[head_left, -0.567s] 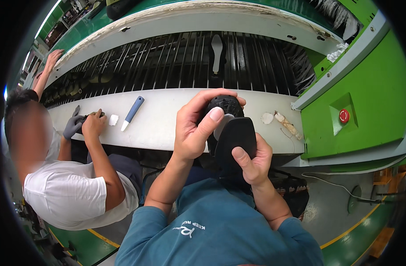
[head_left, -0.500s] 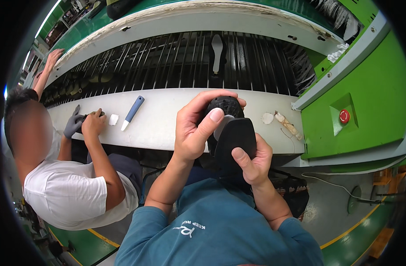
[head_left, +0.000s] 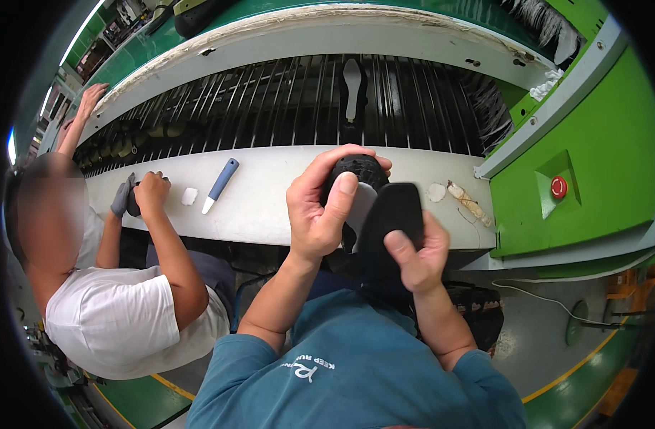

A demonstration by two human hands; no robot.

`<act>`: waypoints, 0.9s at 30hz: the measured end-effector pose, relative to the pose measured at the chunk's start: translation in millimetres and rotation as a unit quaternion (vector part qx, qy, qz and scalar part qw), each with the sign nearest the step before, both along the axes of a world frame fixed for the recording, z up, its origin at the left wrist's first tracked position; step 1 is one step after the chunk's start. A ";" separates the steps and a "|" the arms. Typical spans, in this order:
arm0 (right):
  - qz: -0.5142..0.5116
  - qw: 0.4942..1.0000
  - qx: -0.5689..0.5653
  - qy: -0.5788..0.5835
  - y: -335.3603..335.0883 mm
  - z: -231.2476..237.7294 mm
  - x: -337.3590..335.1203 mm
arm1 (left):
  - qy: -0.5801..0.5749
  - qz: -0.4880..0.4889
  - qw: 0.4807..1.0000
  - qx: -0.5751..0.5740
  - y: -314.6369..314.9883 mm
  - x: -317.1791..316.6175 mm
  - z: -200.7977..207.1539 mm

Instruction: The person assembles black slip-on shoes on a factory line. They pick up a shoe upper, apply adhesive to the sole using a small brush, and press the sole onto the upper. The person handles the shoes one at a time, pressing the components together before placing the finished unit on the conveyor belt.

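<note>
My left hand (head_left: pixel 314 214) is wrapped round a black shoe upper (head_left: pixel 357 169), its thumb on the pale grey underside (head_left: pixel 361 204). My right hand (head_left: pixel 422 256) grips a black shoe sole (head_left: pixel 393 222), thumb on the near face and fingers behind. The sole stands upright, tilted a little to the right, and overlaps the right side of the upper. Whether the two touch along that edge I cannot tell. Their lower ends are dark and hard to separate.
A white ledge (head_left: pixel 263 193) bears a blue-handled tool (head_left: pixel 220 186) and a whitish wrapped stick (head_left: pixel 469 203). Beyond, a shoe (head_left: pixel 352 89) lies on rollers (head_left: pixel 277 100). A co-worker (head_left: pixel 120 314) handles a dark item at left. A green machine (head_left: pixel 592 157) with a red button (head_left: pixel 558 188) stands right.
The sole has swung right and tilted, with my right hand moving right, so more of the upper's grey underside shows. My left hand keeps its grip. The co-worker's hands have shifted slightly.
</note>
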State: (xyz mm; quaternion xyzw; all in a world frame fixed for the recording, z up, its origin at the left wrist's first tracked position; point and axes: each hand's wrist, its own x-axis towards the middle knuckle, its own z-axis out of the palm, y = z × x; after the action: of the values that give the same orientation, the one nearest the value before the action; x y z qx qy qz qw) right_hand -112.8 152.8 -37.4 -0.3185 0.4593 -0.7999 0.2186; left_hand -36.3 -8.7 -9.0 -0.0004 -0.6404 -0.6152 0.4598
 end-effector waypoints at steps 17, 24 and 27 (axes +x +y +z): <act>-0.252 0.699 0.453 0.493 44.4 -74.5 -162.1 | -0.004 0.012 1.000 0.015 -7.1 2.5 -1.7; -0.212 0.738 0.459 0.446 69.3 -98.3 -177.2 | 0.015 -0.010 0.999 0.029 -9.6 -0.3 -2.7; -0.201 0.798 0.397 0.405 68.9 -95.4 -181.0 | 0.018 -0.030 0.998 0.056 -8.3 3.6 -1.8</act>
State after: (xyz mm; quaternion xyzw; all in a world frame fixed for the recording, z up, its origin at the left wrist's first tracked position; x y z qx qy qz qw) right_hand -293.7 221.7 -132.8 -0.3992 0.8372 -0.3710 -0.0460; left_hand -32.7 -17.0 -10.8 -0.0049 -0.5958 -0.6637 0.4521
